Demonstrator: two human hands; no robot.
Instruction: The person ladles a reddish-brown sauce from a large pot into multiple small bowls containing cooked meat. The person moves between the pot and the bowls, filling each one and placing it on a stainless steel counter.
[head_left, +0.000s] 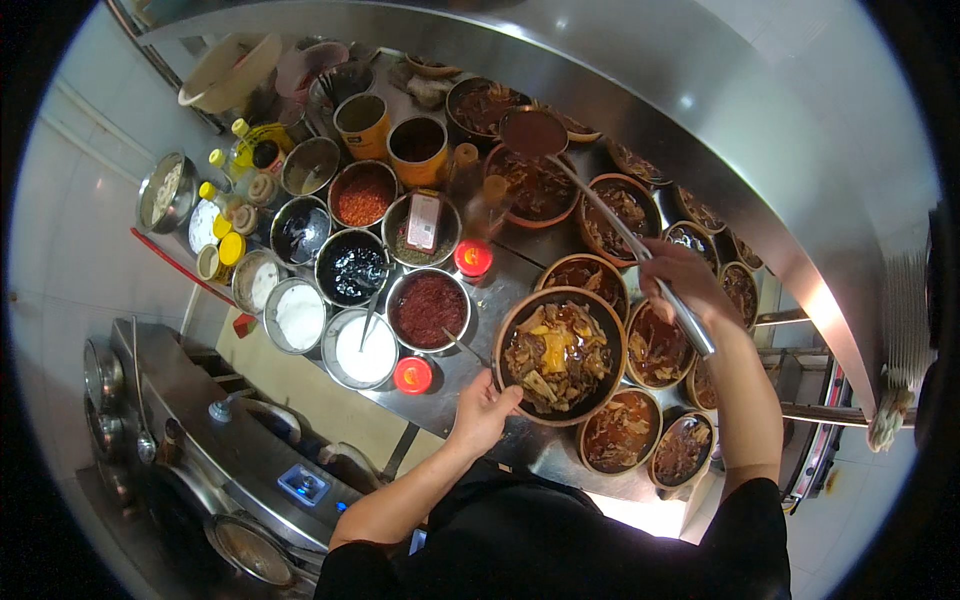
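My left hand grips the lower left rim of a bowl of meat pieces with a yellow chunk and brown sauce on top. In my right hand is the metal handle of a ladle, whose cup, full of reddish-brown liquid, is above a bowl of meat in red broth at the back of the steel counter. More filled bowls are close by: one with broth below right of the held bowl, another under my right forearm, and one partly hidden behind the held bowl.
Left on the counter are metal bowls of dark red paste, white powder, black sauce and chili flakes, plus red-lidded jars and yellow-capped bottles. A steel shelf overhangs the back. A stove stands lower left.
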